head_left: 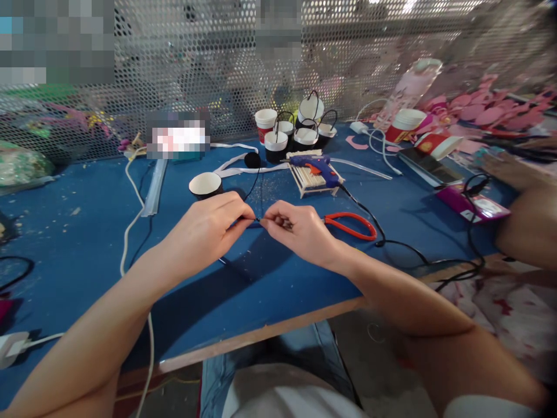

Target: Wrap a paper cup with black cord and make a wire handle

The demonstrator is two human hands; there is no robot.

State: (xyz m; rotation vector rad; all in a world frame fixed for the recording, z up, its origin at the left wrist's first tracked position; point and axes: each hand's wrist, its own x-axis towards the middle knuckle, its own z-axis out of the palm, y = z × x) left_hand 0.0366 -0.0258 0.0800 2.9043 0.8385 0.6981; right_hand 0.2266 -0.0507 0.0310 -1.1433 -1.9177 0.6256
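Note:
Between my fingertips is a thin black cord [258,219]. My left hand [208,227] is closed, its thumb and forefinger pinching the cord. Almost touching it, my right hand [304,233] pinches the same cord from the other side, fingers curled. A black strand rises past my hands toward a small round black piece [252,160]; whether it joins the cord is unclear. Just beyond my left hand stands a cup with a white inside and dark outer wall [205,184]. Scissors or pliers with red handles [351,226] lie beside my right hand, their front end hidden.
A blue glue gun [317,166] rests on a small stick rack [313,188], its black cable running right. Behind it are several dark-wrapped cups [306,138] with black loop handles. A white cable [126,238] crosses at left. Another person's arm [528,215] is at right.

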